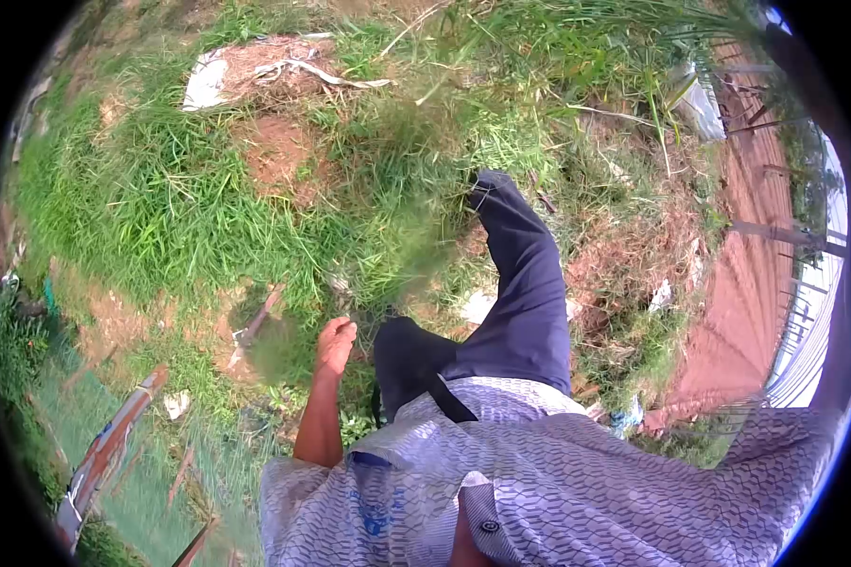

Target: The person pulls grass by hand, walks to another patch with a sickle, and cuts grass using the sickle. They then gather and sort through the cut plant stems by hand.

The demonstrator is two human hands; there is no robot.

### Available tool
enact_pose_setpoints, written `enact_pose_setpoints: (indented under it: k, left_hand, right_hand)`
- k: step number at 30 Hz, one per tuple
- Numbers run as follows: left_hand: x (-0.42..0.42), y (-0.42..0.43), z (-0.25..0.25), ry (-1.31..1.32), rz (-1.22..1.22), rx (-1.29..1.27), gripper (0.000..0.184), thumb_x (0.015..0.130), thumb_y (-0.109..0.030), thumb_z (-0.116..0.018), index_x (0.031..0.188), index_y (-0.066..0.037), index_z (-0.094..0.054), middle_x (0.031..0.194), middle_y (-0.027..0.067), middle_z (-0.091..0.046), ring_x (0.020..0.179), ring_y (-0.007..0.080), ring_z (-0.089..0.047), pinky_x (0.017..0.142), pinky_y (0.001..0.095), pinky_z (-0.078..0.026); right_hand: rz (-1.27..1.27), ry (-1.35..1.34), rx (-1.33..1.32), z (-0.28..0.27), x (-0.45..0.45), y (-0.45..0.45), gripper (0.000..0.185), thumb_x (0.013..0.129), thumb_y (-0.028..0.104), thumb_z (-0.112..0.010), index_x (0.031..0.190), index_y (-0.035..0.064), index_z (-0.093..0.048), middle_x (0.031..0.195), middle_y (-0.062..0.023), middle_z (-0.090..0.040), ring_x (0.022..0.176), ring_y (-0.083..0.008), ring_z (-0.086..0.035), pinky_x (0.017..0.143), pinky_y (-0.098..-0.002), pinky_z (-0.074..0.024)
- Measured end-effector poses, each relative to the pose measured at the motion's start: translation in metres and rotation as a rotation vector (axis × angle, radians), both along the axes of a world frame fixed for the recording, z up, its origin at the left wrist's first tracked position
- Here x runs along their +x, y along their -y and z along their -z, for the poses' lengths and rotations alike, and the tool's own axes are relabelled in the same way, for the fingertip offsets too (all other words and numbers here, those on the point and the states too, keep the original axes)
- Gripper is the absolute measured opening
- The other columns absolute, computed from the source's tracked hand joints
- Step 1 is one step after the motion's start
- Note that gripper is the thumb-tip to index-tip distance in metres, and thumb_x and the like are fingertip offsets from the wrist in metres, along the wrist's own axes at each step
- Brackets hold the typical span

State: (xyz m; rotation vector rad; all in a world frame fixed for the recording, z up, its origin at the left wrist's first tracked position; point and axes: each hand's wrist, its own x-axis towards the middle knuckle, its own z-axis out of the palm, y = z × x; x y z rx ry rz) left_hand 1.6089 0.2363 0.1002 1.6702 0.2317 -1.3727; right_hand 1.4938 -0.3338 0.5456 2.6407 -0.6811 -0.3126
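Observation:
My left hand (pixel 336 345) hangs at my left side above the grass, its fingers curled in. Nothing shows sticking out of it. The bare forearm leads back to the rolled or short edge of my patterned shirt (pixel 577 482). At the bottom edge, a buttoned striped cuff (pixel 490 524) shows with a bit of bare skin beside it; my right hand itself is out of sight. My dark trousers (pixel 529 274) are below, one leg stretched forward with the shoe (pixel 492 180) in the grass and the other knee bent.
Green grass (pixel 161 217) and patches of dry cuttings cover the ground. A pale sheet (pixel 206 80) and a white strip (pixel 331 76) lie ahead. A rusty pole (pixel 113 444) with green netting (pixel 151 501) stands at left. Bare reddish soil (pixel 738 321) and posts are at right.

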Motion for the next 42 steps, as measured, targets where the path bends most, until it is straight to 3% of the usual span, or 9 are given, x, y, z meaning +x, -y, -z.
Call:
enact_pose_setpoints:
  k: [5,10,22,33,35,36,39,40,42]
  left_hand:
    - [0.003,0.016,-0.017,0.052,0.056,0.001,0.04,0.084,-0.023,-0.067,0.119,-0.007,-0.056,0.095,0.0004,-0.062,0.081,0.0106,-0.058,0.069,0.0268,-0.046]
    - [0.008,0.038,-0.04,-0.003,0.079,0.023,0.041,0.083,-0.016,-0.068,0.119,-0.001,-0.055,0.101,0.0054,-0.061,0.092,0.0146,-0.057,0.081,0.0279,-0.045]
    - [0.02,0.142,-0.117,-0.011,0.366,-0.325,0.062,0.089,-0.041,-0.058,0.136,-0.005,-0.041,0.127,0.0108,-0.056,0.114,0.0214,-0.054,0.096,0.0357,-0.04]
    - [0.007,0.325,-0.197,-0.929,-0.121,-1.105,0.092,0.072,-0.073,-0.057,0.138,-0.012,-0.038,0.137,0.023,-0.043,0.129,0.0359,-0.039,0.106,0.0468,-0.031]
    - [0.016,0.346,-0.227,-1.033,-0.432,-1.346,0.084,0.073,-0.069,-0.06,0.133,-0.013,-0.045,0.136,0.0261,-0.043,0.127,0.0394,-0.04,0.105,0.0532,-0.031]
    - [0.017,0.357,-0.214,-1.049,-0.396,-1.396,0.077,0.076,-0.065,-0.059,0.127,-0.008,-0.049,0.13,0.0259,-0.048,0.117,0.0398,-0.05,0.097,0.0525,-0.043]
    - [0.027,0.371,-0.203,-1.109,-0.437,-1.181,0.055,0.087,-0.043,-0.059,0.117,0.003,-0.055,0.116,0.0194,-0.06,0.093,0.0312,-0.065,0.067,0.0409,-0.059]
    - [0.032,0.369,-0.195,-0.849,-0.299,-1.057,0.041,0.088,-0.029,-0.06,0.115,0.002,-0.057,0.111,0.0157,-0.063,0.092,0.026,-0.066,0.068,0.04,-0.058]
    - [0.055,0.355,-0.179,-0.87,0.043,-1.091,0.037,0.089,-0.019,-0.06,0.119,0.0,-0.055,0.112,0.0121,-0.064,0.095,0.0221,-0.065,0.072,0.0364,-0.057]
  right_hand:
    - [0.13,-0.076,0.456,0.12,0.014,-0.088,0.033,0.087,0.037,-0.059,0.097,0.0057,-0.062,0.072,-0.0047,-0.058,0.065,-0.0158,-0.057,0.062,-0.0317,-0.0436]
    - [0.18,-0.071,0.52,0.136,0.002,-0.1,0.034,0.085,0.038,-0.06,0.097,0.0055,-0.063,0.07,-0.0041,-0.058,0.063,-0.015,-0.056,0.06,-0.0306,-0.0429]
    - [0.211,0.105,0.308,0.027,-0.054,-0.07,0.038,0.081,0.04,-0.065,0.097,0.0051,-0.064,0.067,-0.0026,-0.057,0.06,-0.0132,-0.055,0.058,-0.028,-0.041]
    - [0.119,0.726,0.291,-0.122,-0.068,-0.138,0.042,0.078,0.042,-0.069,0.097,0.0046,-0.065,0.064,-0.0012,-0.056,0.056,-0.0116,-0.053,0.055,-0.0256,-0.0393]
    - [0.148,0.497,0.584,-0.106,-0.08,-0.168,0.043,0.077,0.042,-0.069,0.097,0.0046,-0.066,0.063,-0.0009,-0.055,0.056,-0.0113,-0.053,0.054,-0.0252,-0.039]
    - [0.147,0.306,0.76,-0.084,-0.086,-0.183,0.037,0.077,0.036,-0.071,0.093,0.0031,-0.064,0.065,-0.0045,-0.057,0.056,-0.0178,-0.055,0.052,-0.0299,-0.0412]
    - [0.235,-0.081,0.976,-0.01,-0.116,-0.227,0.024,0.077,0.017,-0.07,0.096,0.0047,-0.061,0.075,-0.0127,-0.062,0.068,-0.0323,-0.063,0.057,-0.0412,-0.0506]
    - [0.269,-0.16,0.967,0.015,-0.124,-0.236,0.021,0.081,0.015,-0.067,0.096,0.0034,-0.057,0.075,-0.0136,-0.06,0.074,-0.0341,-0.063,0.06,-0.0431,-0.0506]
    - [0.27,-0.147,0.917,0.073,-0.15,-0.234,0.026,0.081,0.013,-0.064,0.104,0.0036,-0.056,0.079,-0.0152,-0.061,0.078,-0.034,-0.063,0.067,-0.043,-0.0509]
